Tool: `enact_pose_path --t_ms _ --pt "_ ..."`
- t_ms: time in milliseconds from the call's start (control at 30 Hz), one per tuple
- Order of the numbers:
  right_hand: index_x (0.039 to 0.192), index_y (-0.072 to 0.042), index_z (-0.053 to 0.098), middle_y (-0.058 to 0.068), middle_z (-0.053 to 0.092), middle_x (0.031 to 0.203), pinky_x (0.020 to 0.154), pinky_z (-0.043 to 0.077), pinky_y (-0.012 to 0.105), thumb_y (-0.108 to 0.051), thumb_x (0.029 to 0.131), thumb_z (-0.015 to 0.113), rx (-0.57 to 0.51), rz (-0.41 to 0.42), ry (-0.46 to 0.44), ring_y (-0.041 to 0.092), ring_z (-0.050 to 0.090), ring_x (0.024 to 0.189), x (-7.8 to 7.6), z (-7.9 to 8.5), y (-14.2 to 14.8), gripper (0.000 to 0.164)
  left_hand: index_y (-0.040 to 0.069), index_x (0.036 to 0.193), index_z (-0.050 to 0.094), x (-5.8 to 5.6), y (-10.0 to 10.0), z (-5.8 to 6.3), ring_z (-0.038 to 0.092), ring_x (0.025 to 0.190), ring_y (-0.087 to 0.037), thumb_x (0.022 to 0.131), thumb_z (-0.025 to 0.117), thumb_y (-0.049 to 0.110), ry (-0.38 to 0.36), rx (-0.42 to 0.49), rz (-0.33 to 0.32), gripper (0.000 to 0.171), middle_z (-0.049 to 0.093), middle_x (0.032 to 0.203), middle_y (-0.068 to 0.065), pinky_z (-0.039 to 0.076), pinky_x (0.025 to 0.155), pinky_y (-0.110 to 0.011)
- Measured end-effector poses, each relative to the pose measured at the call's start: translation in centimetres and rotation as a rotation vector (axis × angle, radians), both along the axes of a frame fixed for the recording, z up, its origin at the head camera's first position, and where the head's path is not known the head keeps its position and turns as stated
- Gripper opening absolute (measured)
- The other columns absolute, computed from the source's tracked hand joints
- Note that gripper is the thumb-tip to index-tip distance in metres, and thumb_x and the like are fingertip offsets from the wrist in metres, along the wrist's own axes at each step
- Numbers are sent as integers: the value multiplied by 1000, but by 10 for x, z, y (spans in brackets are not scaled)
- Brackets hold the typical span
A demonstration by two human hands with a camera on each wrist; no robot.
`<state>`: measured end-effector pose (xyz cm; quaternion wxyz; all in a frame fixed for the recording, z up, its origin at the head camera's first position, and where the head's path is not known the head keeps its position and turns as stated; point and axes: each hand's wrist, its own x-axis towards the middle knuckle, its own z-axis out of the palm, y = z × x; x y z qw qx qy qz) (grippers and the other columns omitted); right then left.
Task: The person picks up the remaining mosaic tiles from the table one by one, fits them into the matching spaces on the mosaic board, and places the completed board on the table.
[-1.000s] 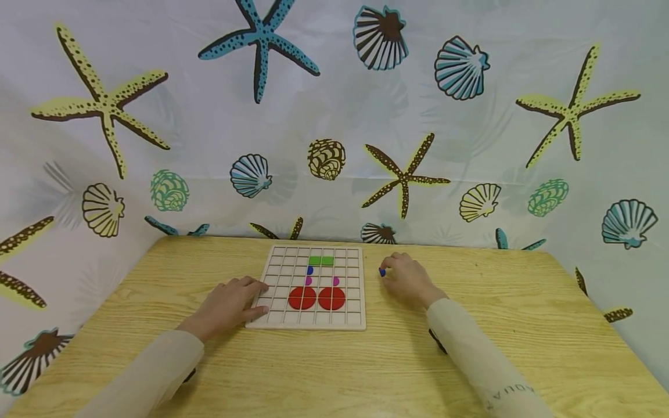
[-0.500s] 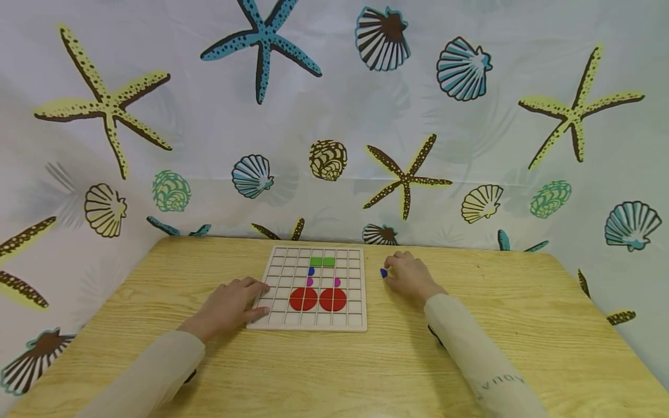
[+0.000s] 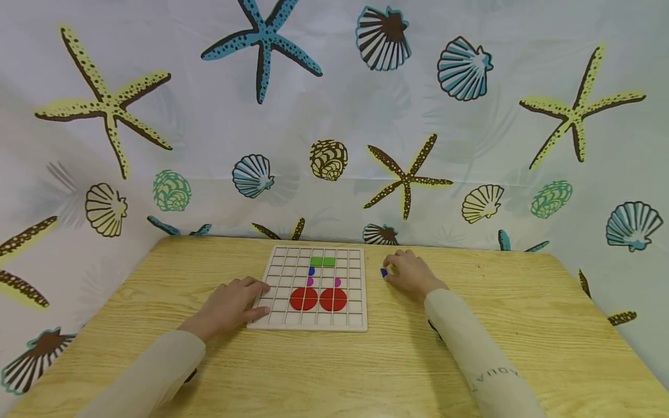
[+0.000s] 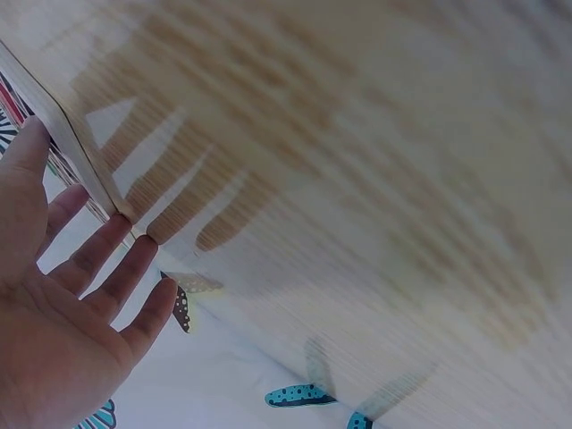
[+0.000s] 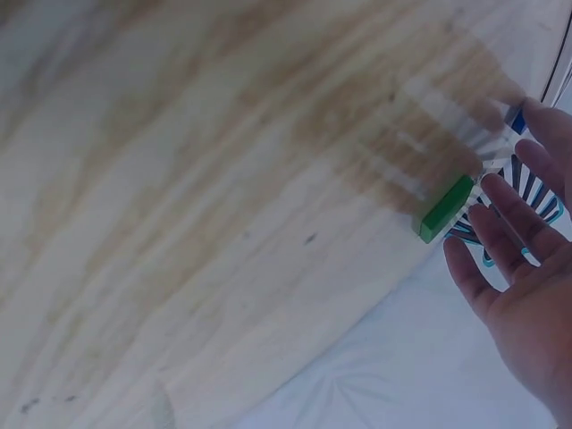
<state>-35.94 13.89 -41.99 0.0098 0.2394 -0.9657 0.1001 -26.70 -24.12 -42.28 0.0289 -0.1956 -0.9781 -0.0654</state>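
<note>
In the head view a white gridded board lies on the wooden table. On it sit a green bar, a blue half-disc, two magenta half-discs and two red circles. My left hand rests at the board's left edge, thumb and fingers spread over its rim. To the right of the board, my right hand pinches a second blue half-disc between thumb and index finger. A green block lies beside the right hand's other fingertips in the right wrist view.
The wooden table extends to both sides and toward me. A white curtain printed with starfish and shells hangs along its back edge and round both sides.
The right hand stays beside the board, and a little more of the blue half-disc shows between its fingertips. The left hand and the pieces on the board keep their places.
</note>
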Motion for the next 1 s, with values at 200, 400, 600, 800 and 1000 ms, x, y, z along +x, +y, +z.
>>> enact_pose_path --t_ms 200,400,600,800,1000 --pt "113 -15 61 9 56 114 90 42 49 -23 87 61 -2 -4 -21 31 48 110 -2 -1 -1 27 13 122 55 0 0 -1 53 109 -35 85 60 44 4 6 -3 48 55 123 -11 41 86 -57" --pt "115 -18 62 8 55 114 90 40 50 -24 89 60 1 -17 -42 29 47 108 -2 -2 -3 27 11 120 56 3 0 1 55 106 -35 85 61 40 26 18 -30 46 57 120 -12 43 84 -56" --pt "113 -17 63 8 56 113 88 41 50 -22 89 60 0 -12 -32 29 48 105 -2 -2 -3 25 11 120 56 3 0 1 55 106 -35 85 60 41 26 13 -32 46 57 120 -11 43 84 -56" --pt "112 -16 63 8 56 113 86 43 50 -22 88 60 9 -11 -17 30 48 104 -1 -2 -5 24 11 121 55 2 -1 0 54 107 -34 85 60 41 15 5 -24 47 56 121 -11 43 85 -56" --pt "109 -15 64 6 57 108 84 44 48 -24 88 61 20 -22 -1 29 50 101 0 -1 -7 23 11 121 56 3 -1 1 55 106 -34 85 60 41 17 7 -25 47 57 121 -11 43 84 -56"
